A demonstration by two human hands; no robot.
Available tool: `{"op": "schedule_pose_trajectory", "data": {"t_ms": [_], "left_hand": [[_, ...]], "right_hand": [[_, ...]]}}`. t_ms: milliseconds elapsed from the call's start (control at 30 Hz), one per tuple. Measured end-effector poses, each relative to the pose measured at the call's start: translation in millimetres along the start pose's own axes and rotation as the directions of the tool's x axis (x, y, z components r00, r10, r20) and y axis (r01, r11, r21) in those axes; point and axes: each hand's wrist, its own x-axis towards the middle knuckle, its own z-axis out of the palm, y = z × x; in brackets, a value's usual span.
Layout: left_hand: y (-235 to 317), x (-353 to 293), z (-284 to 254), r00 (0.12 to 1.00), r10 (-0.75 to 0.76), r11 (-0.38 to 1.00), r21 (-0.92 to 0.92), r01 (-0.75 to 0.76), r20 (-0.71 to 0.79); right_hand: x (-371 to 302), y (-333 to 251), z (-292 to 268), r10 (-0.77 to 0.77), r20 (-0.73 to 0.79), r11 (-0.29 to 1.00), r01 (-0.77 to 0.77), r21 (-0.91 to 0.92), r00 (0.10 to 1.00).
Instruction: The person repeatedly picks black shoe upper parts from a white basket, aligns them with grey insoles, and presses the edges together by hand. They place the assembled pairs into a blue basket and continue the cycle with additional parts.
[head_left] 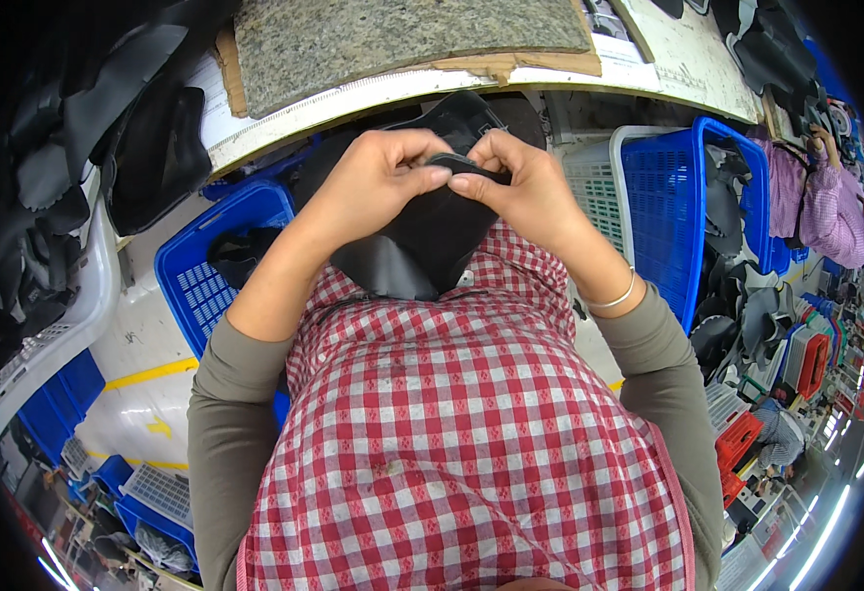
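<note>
My left hand (pixel 378 189) and my right hand (pixel 530 192) meet above my lap, close in front of the table edge. Between thumb and fingers, each pinches the folded upper edge of a black leather-like piece (pixel 417 236). Its smooth, shiny body hangs below the fingers and rests against my red checked apron (pixel 451 394). The fingertips are only a short way apart along the fold. Just beyond the hands lies more black material (pixel 456 113), partly hidden by them. Whether it belongs to the held piece I cannot tell.
A speckled stone slab (pixel 402 39) lies on the white table (pixel 639 74) ahead. Blue baskets (pixel 181 266) (pixel 653 207) stand left and right, beside a white basket (pixel 589 172). Black pieces (pixel 161 148) pile up at far left. Another person in pink (pixel 831 212) is at the right.
</note>
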Motion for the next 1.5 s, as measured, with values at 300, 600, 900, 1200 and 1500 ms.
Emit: {"op": "schedule_pose_trajectory", "data": {"t_ms": [300,600,900,1200,1500], "left_hand": [[22,3,16,0.99,0.109,0.984,0.149,-0.096,-0.084],[-15,-49,16,0.97,0.076,0.911,0.411,0.026,-0.23],[-78,-158,-2,0.568,0.161,0.975,0.218,0.033,-0.807],[-211,-193,22,0.518,-0.262,0.964,-0.194,0.183,-0.814],[-368,-276,124,0.246,-0.796,0.466,-0.302,0.832,-0.553]], "right_hand": [[4,-3,-9,0.067,0.089,0.995,-0.06,-0.083,0.994],[-12,11,-16,-0.02,0.095,1.0,0.02,0.001,0.995],[71,-68,-174,-0.147,-0.369,0.778,0.338,0.53,0.918],[192,-107,-46,0.032,-0.205,0.957,0.029,0.288,0.978],[167,-68,24,-0.134,-0.354,0.962,0.208,0.178,0.926]]}}
